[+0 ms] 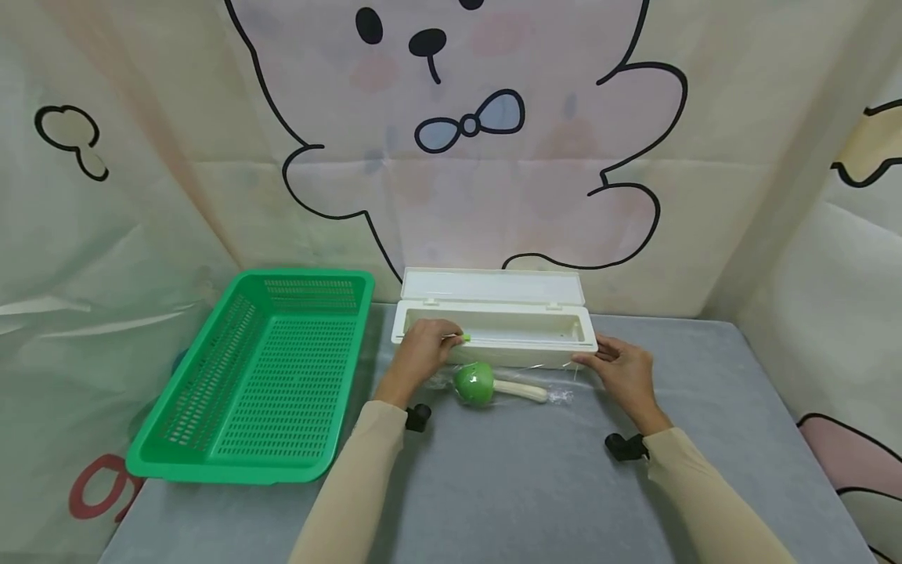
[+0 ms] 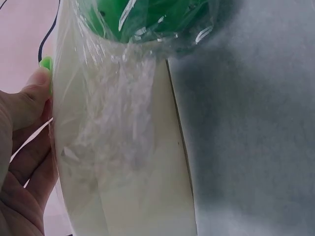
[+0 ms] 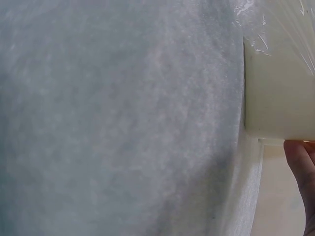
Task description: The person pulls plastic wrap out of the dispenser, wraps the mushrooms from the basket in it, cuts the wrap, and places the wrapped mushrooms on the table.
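A long white box (image 1: 496, 356) with its hinged lid (image 1: 492, 287) flipped up stands at the back of the table. My left hand (image 1: 425, 345) is over its left part and pinches a small light-green piece (image 1: 462, 338) between thumb and fingers; what kind of thing it is, I cannot tell. The green tip (image 2: 46, 63) shows at the thumb in the left wrist view. At the box's right end, my right hand (image 1: 623, 372) grips the corner, thumb toward the front. Before the box lies a green-headed thing with a pale stick handle (image 1: 474, 384), wrapped in clear plastic.
A large green plastic basket (image 1: 303, 462) with slotted walls stands on the left of the table. The grey table cloth (image 1: 521, 486) spreads in front of the box. A printed curtain (image 1: 705, 196) hangs close behind the box and along both sides.
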A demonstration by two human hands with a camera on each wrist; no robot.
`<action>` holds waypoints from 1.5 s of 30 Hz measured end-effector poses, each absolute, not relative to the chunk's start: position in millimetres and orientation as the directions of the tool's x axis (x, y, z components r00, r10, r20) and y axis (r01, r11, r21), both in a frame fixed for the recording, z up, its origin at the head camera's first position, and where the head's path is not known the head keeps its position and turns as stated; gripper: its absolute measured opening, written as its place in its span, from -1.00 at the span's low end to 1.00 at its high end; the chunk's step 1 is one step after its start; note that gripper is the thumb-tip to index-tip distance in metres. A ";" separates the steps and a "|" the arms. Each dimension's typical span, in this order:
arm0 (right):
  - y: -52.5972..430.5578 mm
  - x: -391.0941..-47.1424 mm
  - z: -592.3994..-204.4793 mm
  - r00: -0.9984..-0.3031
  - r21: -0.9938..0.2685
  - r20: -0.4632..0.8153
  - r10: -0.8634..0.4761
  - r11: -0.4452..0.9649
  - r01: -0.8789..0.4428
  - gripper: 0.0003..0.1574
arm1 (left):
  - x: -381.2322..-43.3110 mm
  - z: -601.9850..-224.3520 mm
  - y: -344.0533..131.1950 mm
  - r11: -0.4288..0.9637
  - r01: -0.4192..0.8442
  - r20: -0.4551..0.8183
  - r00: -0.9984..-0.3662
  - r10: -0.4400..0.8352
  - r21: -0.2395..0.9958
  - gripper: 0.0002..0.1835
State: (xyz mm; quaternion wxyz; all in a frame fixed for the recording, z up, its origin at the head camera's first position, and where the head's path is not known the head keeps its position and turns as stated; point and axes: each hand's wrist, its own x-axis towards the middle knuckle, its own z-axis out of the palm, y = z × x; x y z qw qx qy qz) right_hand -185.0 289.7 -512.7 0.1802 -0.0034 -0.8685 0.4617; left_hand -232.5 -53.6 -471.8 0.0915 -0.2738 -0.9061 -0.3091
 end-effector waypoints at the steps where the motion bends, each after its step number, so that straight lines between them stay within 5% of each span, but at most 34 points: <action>1: 289.8 -185.2 -512.9 -0.935 -0.803 0.308 0.174 0.575 -0.158 -0.31 | -232.5 -471.5 -54.6 0.660 0.549 0.335 -0.835 0.436 0.512 -0.88; 33: 291.7 -183.5 -512.9 -0.937 -0.781 0.313 0.156 0.604 -0.160 -0.34 | -223.0 -479.5 -75.1 0.666 0.452 0.313 -0.892 0.327 0.593 -0.82; 45: 291.0 -183.0 -513.8 -0.933 -0.783 0.322 0.163 0.600 -0.165 -0.34 | -208.7 -498.0 -59.9 0.711 0.311 0.500 -0.863 -0.066 0.631 -0.17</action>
